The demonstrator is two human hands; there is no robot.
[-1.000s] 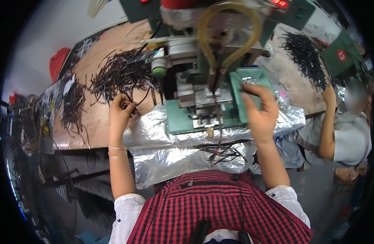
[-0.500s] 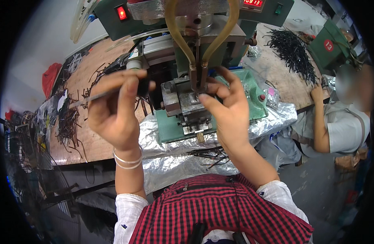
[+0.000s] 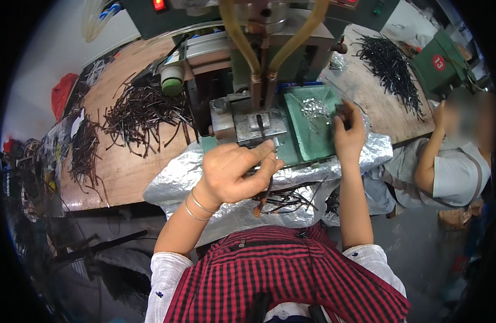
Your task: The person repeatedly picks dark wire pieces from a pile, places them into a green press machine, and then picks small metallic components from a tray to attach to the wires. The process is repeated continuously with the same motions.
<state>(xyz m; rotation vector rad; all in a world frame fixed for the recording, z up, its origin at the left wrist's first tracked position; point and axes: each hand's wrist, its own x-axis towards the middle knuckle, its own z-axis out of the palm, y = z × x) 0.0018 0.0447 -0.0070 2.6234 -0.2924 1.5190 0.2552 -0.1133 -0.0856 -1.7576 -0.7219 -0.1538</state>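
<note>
My left hand (image 3: pixel 233 173) is closed in a pinch on a dark wire (image 3: pixel 267 188). Its far end reaches toward the metal holding block (image 3: pixel 276 127), under the machine's two upright prongs (image 3: pixel 263 89); an orange-brown end hangs below my fingers. Over the right side of a green tray (image 3: pixel 312 137), my right hand (image 3: pixel 350 134) has its fingers curled together, and whatever lies between the fingertips is too small to make out. Small shiny metal pieces (image 3: pixel 314 107) are heaped in that tray.
Dark wires lie in a large pile (image 3: pixel 145 116) on the left of the wooden table, and another pile (image 3: pixel 388 67) is at the far right. Silver foil sheeting (image 3: pixel 175 172) covers the front edge. Across on the right sits a co-worker (image 3: pixel 452 156) beside a green machine (image 3: pixel 437 62).
My left hand has come down and right from beside the machine, now with the wire at the block. My right hand has left the prongs and moved right, over the tray.
</note>
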